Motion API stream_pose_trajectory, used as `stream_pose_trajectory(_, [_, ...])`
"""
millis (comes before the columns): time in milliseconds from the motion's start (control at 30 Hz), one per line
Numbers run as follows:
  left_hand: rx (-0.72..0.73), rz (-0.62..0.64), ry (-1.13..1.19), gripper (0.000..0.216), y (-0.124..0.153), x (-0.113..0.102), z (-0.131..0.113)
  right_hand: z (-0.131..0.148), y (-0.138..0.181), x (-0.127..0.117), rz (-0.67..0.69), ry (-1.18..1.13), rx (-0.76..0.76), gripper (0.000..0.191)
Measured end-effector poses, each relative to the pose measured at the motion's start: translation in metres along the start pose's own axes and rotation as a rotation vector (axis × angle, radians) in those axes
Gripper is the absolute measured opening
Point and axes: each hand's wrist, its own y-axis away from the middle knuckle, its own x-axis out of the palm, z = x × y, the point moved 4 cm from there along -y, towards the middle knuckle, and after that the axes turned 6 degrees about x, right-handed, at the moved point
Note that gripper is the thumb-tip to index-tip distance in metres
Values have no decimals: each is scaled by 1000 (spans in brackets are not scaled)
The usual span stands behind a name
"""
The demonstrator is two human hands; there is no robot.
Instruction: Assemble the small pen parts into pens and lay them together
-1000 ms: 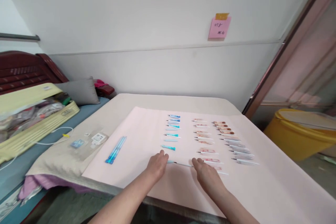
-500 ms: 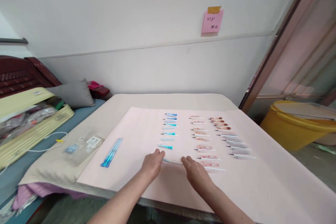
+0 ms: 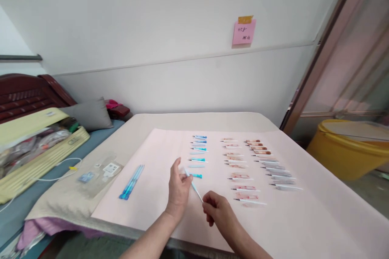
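A slim light-blue and white pen [image 3: 195, 189] is held slantwise above the table between my hands. My left hand [image 3: 179, 188] pinches its upper, light-blue end between thumb and finger, the other fingers raised. At the thin white lower end, my right hand [image 3: 220, 210] is closed with fingertips pressed together. Just behind my left hand lies a turquoise pen piece [image 3: 197, 176], partly hidden. Farther back in that column are more blue pen pieces [image 3: 199, 159] and white refills with dark tips.
Pink pen pieces [image 3: 244, 188], brown ones [image 3: 261, 148] and greyish clear ones [image 3: 279, 178] lie in columns on the right. Several blue pens [image 3: 132, 182] lie together on the left, near a clear plastic bag [image 3: 105, 176]. A yellow bin [image 3: 331, 149] stands beyond the table.
Both hands have lifted the pen off the table and tilted it from nearly level to slanting, left end up. The view has shifted slightly.
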Motion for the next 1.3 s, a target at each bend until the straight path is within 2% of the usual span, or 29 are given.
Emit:
stream_pose_trajectory(67, [-173,-41,195,55,4,0,4,2,3,3,11,-78,11,3])
stream_pose_trajectory(167, [-392,82,442,25,14,7,11,5,5,1,-9,-147,19,4])
stream_pose_trajectory(300, [-518,181,539,24,26,11,14,5,3,-3,-38,-154,11,5])
stream_pose_trajectory(600, [-524,262,588,22,34,18,9,-2,4,-3,-28,-156,34,7])
stream_pose_trajectory(767, [-533,171,595,22,31,12,7,5,5,-3,-28,-112,11,8])
stream_pose_trajectory(967, [-516,59,577,26,27,5,9,6,9,-2,-90,60,-70,10])
stream_pose_trajectory(1200, [-528,83,566,25,25,3,8,5,8,3,-3,5,-4,12])
stream_pose_trajectory(1300, [-551,102,568,27,27,3,7,5,8,3,-11,29,-3,15])
